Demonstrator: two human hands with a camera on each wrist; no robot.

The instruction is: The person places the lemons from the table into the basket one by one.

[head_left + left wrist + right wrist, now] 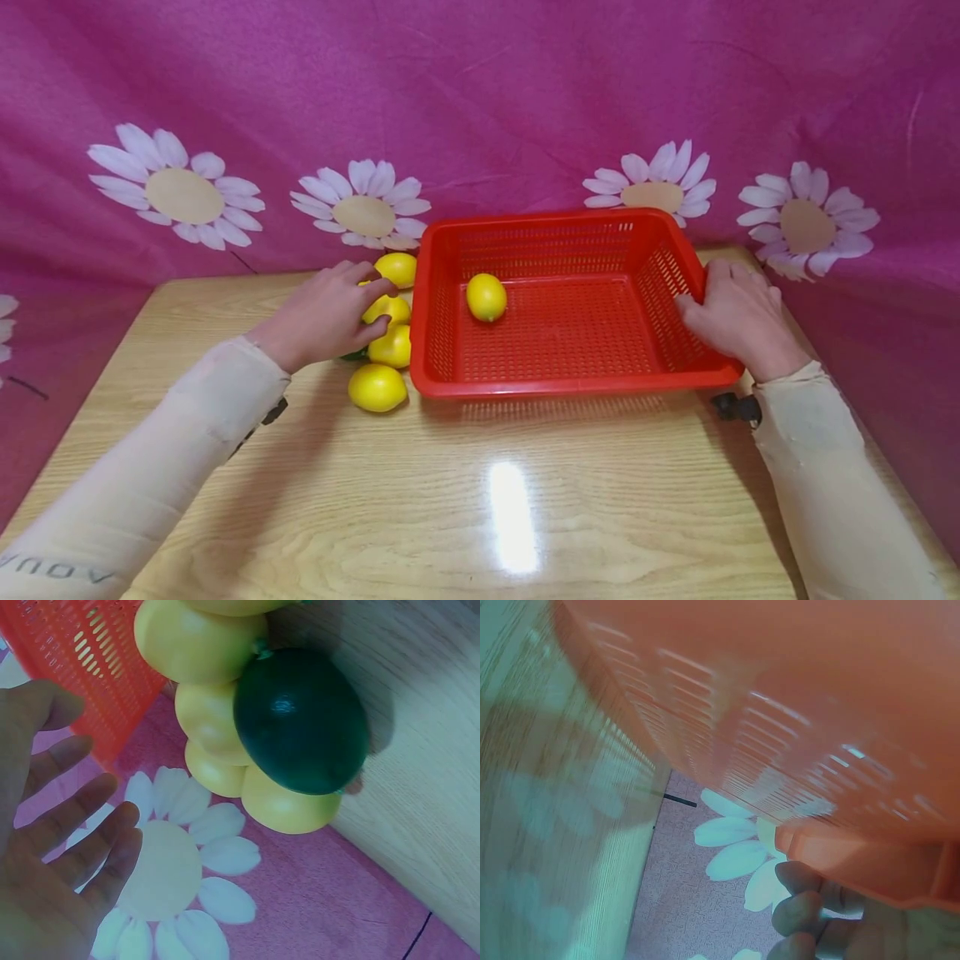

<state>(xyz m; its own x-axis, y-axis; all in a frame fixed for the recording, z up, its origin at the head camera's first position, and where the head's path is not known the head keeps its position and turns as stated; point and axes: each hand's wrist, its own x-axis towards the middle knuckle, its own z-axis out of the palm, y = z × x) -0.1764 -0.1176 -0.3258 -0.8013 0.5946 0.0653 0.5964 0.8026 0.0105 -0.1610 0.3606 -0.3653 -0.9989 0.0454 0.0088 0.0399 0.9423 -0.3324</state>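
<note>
My right hand (738, 321) grips the right rim of a red perforated plastic basket (540, 388), thumb over the inside and fingers curled under the edge in the right wrist view. One yellow lemon (486, 297) lies inside, towards the basket's left end. Along the basket's left outer side is a row of several more lemons (377, 388). Above that row hovers my left hand (326, 312), fingers spread and loosely bent, holding nothing. A smooth dark green fruit (300, 720) rests against the lemons in the left wrist view; the left hand mostly hides it from the head view.
Everything stands on a light wood-grain table (600, 500). Behind and at the sides hangs a magenta cloth (495, 100) with large white daisies, close to the basket's back edge. A dark wrist device (737, 407) sits under the right wrist.
</note>
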